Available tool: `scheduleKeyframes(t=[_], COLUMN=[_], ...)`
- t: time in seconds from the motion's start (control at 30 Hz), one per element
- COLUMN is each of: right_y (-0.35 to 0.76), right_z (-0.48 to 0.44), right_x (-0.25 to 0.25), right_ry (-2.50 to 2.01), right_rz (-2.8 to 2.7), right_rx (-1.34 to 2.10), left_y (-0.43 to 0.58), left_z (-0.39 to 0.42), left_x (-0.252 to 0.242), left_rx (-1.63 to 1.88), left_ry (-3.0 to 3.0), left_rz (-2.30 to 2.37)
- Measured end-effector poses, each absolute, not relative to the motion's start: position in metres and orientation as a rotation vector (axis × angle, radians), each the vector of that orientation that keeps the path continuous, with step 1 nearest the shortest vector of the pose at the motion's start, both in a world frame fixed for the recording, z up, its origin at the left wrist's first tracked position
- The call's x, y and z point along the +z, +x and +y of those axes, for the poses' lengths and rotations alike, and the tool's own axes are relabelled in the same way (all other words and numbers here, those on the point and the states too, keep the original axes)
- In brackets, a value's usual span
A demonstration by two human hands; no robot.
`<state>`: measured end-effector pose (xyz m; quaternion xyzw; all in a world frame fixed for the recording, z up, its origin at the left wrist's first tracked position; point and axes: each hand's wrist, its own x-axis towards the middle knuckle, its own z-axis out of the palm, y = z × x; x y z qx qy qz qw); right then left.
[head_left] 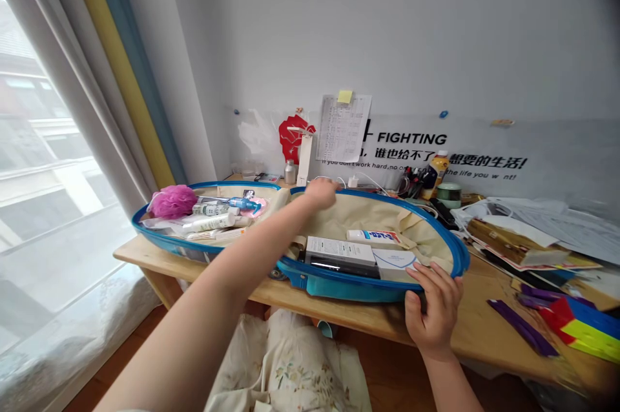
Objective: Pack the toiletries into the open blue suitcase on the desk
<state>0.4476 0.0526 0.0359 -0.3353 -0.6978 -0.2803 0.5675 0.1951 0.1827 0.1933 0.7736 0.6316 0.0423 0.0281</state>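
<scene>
An open blue suitcase with a beige lining lies across the wooden table. My left hand reaches over it to the far rim, near the middle hinge side; its fingers are mostly hidden. My right hand rests on the near right rim with fingers apart. In the right half lie a white box, a black box, a pale blue-white packet and a toothpaste box. The left half holds a pink bath puff, a blue pump bottle and a white tube.
Behind the suitcase stand a white lamp, a small jar and an orange bottle. Papers pile up at the right, with purple strips and a colourful block nearer. A curtain hangs left.
</scene>
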Motion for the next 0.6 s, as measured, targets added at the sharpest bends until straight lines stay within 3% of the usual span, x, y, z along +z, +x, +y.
scheduleKeyframes(t=[0.13,0.3,0.6], right_y=[0.447,0.446,0.447], right_z=[0.052,0.053,0.053], right_x=[0.037,0.038,0.037], right_ry=[-0.782,-0.766,-0.770], right_rz=[-1.641,-1.636,-1.635], right_rx=[-0.654,-0.660,-0.644], left_y=[0.099,-0.005,-0.032], left_z=[0.180,0.152,0.144], left_x=[0.220,0.207,0.171], left_rx=[0.063,-0.227,-0.257], left_ry=[2.230,1.941,2.008], left_rz=[2.310,2.468,2.332])
